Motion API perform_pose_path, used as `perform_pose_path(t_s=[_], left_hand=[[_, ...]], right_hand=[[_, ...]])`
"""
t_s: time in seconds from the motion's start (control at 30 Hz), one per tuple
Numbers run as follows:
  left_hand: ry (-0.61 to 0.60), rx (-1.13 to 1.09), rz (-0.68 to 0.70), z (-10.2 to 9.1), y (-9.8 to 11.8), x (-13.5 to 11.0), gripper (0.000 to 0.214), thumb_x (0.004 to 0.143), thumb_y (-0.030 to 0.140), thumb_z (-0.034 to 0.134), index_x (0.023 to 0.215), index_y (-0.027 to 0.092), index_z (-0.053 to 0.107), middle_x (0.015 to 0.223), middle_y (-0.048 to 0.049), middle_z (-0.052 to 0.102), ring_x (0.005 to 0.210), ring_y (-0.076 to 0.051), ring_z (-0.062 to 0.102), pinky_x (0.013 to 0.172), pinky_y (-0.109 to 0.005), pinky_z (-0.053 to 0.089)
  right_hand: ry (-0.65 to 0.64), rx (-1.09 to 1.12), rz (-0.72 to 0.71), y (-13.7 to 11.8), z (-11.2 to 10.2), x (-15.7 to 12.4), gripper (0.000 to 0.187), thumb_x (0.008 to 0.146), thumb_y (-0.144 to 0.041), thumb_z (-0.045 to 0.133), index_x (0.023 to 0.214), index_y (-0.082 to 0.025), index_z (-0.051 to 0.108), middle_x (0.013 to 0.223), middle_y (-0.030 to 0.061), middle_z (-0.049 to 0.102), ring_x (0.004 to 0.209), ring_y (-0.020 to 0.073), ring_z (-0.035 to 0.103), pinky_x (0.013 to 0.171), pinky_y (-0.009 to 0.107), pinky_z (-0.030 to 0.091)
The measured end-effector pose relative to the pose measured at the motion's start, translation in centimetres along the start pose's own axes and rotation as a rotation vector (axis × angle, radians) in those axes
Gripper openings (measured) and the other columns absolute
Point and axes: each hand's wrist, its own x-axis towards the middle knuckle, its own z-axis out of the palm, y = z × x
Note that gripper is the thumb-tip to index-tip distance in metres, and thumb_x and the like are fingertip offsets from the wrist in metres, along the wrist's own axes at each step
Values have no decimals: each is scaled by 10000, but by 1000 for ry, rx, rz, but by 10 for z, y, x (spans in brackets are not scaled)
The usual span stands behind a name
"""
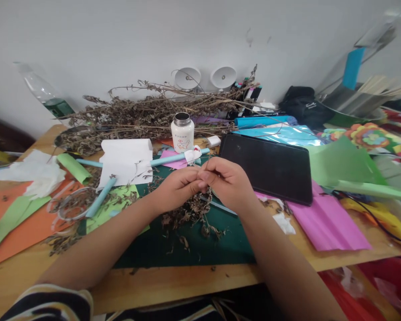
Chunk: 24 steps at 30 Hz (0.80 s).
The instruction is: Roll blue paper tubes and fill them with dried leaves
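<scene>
My left hand (175, 187) and my right hand (229, 183) meet above the dark green cutting mat (173, 245), fingers pinched together. Between them they hold a thin dried twig (205, 166) that sticks up from the right fingers. A clump of dried leaves and stems (190, 216) hangs or lies just under the hands. Right behind the hands lies a light blue paper tube (169, 159) with a white paper bit on it.
A big heap of dried branches (147, 113) lies at the back by the wall. A white bottle (182, 132), a black tablet (270, 167), white paper (125, 167), pink paper (327, 220), green and orange sheets and a tape roll (70, 207) surround the mat.
</scene>
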Motion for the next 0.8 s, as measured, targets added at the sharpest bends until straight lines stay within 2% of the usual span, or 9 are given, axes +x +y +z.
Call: perform_pose_path(t_s=[0.07,0.17,0.33,0.4,0.5,0.63,0.7,0.73,0.8], left_hand=[[-33,39,-24,2,0,-1,249,826,266,368,636,149,478,606,4,472,590,-103,444,561,-223,378],[-103,118,-87,9,-5,-5,283,838,265,315,614,151,447,590,3,458,575,-105,430,563,-231,372],[-306,366,-88,22,-14,-8,296,837,253,298,602,152,448,602,-6,466,580,-115,436,553,-228,363],[-378,461,-62,22,-9,-5,272,835,260,321,667,148,502,664,-21,512,630,-128,469,583,-241,369],[-462,681,-56,14,3,2,222,820,278,371,780,178,565,771,-31,563,730,-164,511,644,-289,365],[-467,817,-147,-14,11,0,202,778,338,448,781,212,606,893,-39,588,833,-210,524,703,-347,355],[-454,771,-181,-30,18,-6,198,784,338,450,780,224,611,930,-31,593,847,-196,530,732,-344,367],[-426,736,-182,-37,24,-11,184,791,322,449,793,226,606,925,-26,596,838,-183,534,734,-332,380],[-296,648,-145,-47,42,-21,125,789,269,469,838,227,576,889,-20,599,820,-158,538,723,-298,416]], right_hand=[[111,27,-12,1,2,-1,181,762,-180,466,587,-198,425,598,-36,460,570,90,436,549,227,365],[360,94,-36,2,-4,2,152,762,-208,470,611,-207,445,604,-35,443,557,88,424,518,227,348],[735,294,-106,-2,-48,14,183,777,-224,437,596,-217,417,562,-55,368,435,62,352,441,215,318],[775,322,-117,-4,-66,15,188,777,-193,438,590,-212,429,555,-56,364,428,57,345,427,206,303],[735,359,-79,0,-76,10,176,763,-174,457,591,-203,442,554,-53,389,438,56,366,419,204,287],[617,304,23,16,-62,5,132,756,-204,464,626,-205,439,539,-59,409,436,59,375,420,200,293],[467,110,83,26,-52,11,125,772,-251,446,656,-206,448,516,-61,413,437,66,388,430,200,312],[367,-61,106,32,-46,17,137,784,-275,428,670,-204,459,516,-55,428,452,73,407,446,204,326],[163,-455,122,43,-34,33,163,792,-297,414,697,-195,498,564,-24,495,519,99,463,492,222,351]])
